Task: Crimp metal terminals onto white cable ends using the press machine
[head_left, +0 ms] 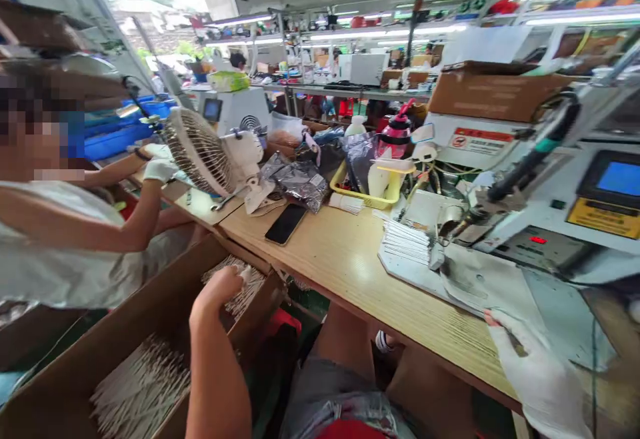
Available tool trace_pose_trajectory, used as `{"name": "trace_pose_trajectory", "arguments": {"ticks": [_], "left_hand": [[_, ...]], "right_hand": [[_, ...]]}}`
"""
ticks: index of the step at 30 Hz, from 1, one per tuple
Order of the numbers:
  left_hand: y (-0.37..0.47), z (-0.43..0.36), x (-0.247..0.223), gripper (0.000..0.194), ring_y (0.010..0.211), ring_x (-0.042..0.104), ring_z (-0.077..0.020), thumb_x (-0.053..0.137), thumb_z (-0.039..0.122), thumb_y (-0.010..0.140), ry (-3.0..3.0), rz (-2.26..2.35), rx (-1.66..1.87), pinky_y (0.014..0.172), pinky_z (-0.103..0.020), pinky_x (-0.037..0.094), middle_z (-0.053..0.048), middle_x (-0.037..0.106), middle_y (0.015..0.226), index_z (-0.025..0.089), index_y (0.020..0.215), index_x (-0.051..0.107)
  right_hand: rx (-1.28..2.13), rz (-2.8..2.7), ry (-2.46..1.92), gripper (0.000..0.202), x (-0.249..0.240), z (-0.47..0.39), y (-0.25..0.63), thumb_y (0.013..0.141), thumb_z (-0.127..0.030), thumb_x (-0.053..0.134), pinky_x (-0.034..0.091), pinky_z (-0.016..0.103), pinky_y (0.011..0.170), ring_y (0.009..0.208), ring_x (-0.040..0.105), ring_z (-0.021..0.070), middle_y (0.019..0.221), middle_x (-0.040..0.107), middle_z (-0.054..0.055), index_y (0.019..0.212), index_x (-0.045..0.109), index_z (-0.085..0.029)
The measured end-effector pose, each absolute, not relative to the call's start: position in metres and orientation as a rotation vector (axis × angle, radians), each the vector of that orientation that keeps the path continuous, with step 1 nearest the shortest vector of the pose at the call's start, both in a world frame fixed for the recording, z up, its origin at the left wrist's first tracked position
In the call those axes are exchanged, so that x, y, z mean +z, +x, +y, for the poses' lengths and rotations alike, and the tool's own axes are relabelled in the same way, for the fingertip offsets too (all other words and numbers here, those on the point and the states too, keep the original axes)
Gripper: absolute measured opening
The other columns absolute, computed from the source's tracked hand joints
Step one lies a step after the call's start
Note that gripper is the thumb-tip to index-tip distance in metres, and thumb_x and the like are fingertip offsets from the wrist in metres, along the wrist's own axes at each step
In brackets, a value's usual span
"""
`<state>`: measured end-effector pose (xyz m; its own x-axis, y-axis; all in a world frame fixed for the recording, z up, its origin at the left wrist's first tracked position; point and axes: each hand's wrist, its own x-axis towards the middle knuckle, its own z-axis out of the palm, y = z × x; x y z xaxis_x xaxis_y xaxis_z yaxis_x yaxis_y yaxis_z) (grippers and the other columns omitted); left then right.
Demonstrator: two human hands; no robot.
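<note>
My bare left hand point(220, 287) reaches into a long cardboard box point(273, 296) on the left. Its fingers are closed near a pile of thin white sticks point(253, 296), with something white at the fingertips that is too small to name. Nearer to me in the same box lies a second pile of these sticks point(143, 386). My right hand point(535, 359), in a white glove with bare fingertips, is at the table's front edge beside a metal plate point(550, 312). Thumb and fingers curl together there; what they hold, if anything, is hidden. A row of white sticks point(407, 242) lies on the machine's base.
On the wooden table point(350, 246) are a phone point(286, 224), a fan point(205, 152), silver plastic bags point(303, 182) and a yellow basket point(367, 196). A machine with a blue screen point(620, 178) stands right. At left sits a co-worker point(110, 226) in white gloves.
</note>
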<state>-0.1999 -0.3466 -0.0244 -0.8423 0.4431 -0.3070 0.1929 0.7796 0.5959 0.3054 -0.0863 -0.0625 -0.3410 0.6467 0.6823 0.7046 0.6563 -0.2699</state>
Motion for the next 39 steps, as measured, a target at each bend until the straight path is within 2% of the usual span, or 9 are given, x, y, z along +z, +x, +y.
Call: {"name": "trace_pose_trajectory", "arguments": {"ticks": [3, 7, 12, 17, 25, 28, 31, 36, 39], "left_hand": [[-0.193, -0.295, 0.001, 0.003, 0.074, 0.061, -0.0221, 0.062, 0.018, 0.064, 0.931, 2.583, 0.889, 0.067, -0.028, 0.046, -0.002, 0.064, 0.063, 0.02, 0.064, 0.065], [-0.17, -0.162, 0.031, 0.02, 0.085, 0.063, -0.0168, 0.057, 0.02, 0.073, 1.39, 2.471, 1.085, 0.079, -0.023, 0.046, -0.002, 0.071, 0.09, 0.018, 0.088, 0.07], [-0.15, -0.03, 0.058, 0.032, 0.084, 0.063, -0.0176, 0.061, 0.022, 0.074, 1.471, 2.504, 1.193, 0.077, -0.024, 0.047, -0.008, 0.069, 0.092, 0.014, 0.105, 0.065], [-0.13, 0.015, 0.058, 0.022, 0.091, 0.064, -0.0257, 0.064, 0.017, 0.069, 1.564, 2.504, 1.121, 0.079, -0.031, 0.046, -0.014, 0.07, 0.089, 0.014, 0.089, 0.068], [-0.151, 0.024, 0.068, 0.026, 0.095, 0.065, -0.0296, 0.064, 0.01, 0.064, 1.41, 2.567, 1.148, 0.08, -0.035, 0.048, -0.015, 0.07, 0.084, 0.015, 0.089, 0.069], [-0.154, 0.028, 0.077, 0.017, 0.077, 0.067, -0.0264, 0.064, 0.01, 0.064, 1.373, 2.5, 1.226, 0.07, -0.033, 0.051, -0.011, 0.067, 0.07, 0.014, 0.08, 0.069], [-0.159, 0.018, 0.095, 0.016, 0.054, 0.063, -0.019, 0.06, 0.016, 0.07, 1.324, 2.409, 1.35, 0.053, -0.027, 0.05, -0.006, 0.063, 0.061, 0.012, 0.083, 0.069], [-0.174, -0.085, 0.117, 0.023, 0.045, 0.052, -0.0117, 0.061, 0.026, 0.069, 1.262, 2.38, 1.602, 0.043, -0.022, 0.043, 0.0, 0.059, 0.058, 0.016, 0.088, 0.069], [-0.159, -0.177, 0.085, 0.028, 0.043, 0.049, -0.0112, 0.069, 0.034, 0.062, 0.985, 2.252, 1.758, 0.04, -0.022, 0.039, 0.002, 0.058, 0.054, 0.019, 0.086, 0.068]], "right_hand": [[-0.071, -2.112, -1.034, 0.028, -0.067, -0.094, 0.306, 0.093, -0.038, 0.05, 0.05, 0.035, 0.075, 0.081, 0.07, 0.025, 0.093, 0.074, 0.009, 0.096, 0.07, -0.019], [0.006, -2.092, -1.081, 0.028, -0.074, -0.094, 0.31, 0.093, -0.04, 0.049, 0.051, 0.035, 0.076, 0.082, 0.07, 0.0247, 0.095, 0.074, 0.008, 0.098, 0.068, -0.02], [0.137, -2.044, -1.176, 0.031, -0.082, -0.088, 0.312, 0.092, -0.045, 0.049, 0.053, 0.031, 0.074, 0.085, 0.071, 0.0231, 0.098, 0.074, 0.005, 0.097, 0.068, -0.022], [0.286, -1.909, -1.27, 0.031, -0.092, -0.079, 0.316, 0.088, -0.048, 0.052, 0.055, 0.03, 0.073, 0.084, 0.072, 0.0231, 0.095, 0.075, 0.004, 0.094, 0.07, -0.023], [0.437, -1.89, -1.221, 0.024, -0.085, -0.076, 0.311, 0.086, -0.041, 0.056, 0.056, 0.03, 0.076, 0.085, 0.071, 0.0228, 0.093, 0.075, 0.005, 0.09, 0.071, -0.022], [0.453, -1.877, -1.23, 0.024, -0.082, -0.075, 0.309, 0.085, -0.04, 0.057, 0.057, 0.031, 0.075, 0.084, 0.072, 0.023, 0.093, 0.075, 0.006, 0.089, 0.072, -0.022], [0.461, -1.881, -1.228, 0.025, -0.081, -0.076, 0.309, 0.085, -0.04, 0.056, 0.057, 0.031, 0.075, 0.085, 0.071, 0.0233, 0.093, 0.075, 0.006, 0.089, 0.072, -0.022], [0.506, -1.901, -1.217, 0.025, -0.078, -0.078, 0.31, 0.087, -0.039, 0.054, 0.056, 0.031, 0.077, 0.086, 0.071, 0.0229, 0.094, 0.075, 0.005, 0.09, 0.072, -0.022], [0.555, -1.918, -1.219, 0.026, -0.082, -0.079, 0.313, 0.087, -0.041, 0.054, 0.056, 0.03, 0.078, 0.087, 0.071, 0.0229, 0.096, 0.075, 0.005, 0.093, 0.071, -0.022]]}}
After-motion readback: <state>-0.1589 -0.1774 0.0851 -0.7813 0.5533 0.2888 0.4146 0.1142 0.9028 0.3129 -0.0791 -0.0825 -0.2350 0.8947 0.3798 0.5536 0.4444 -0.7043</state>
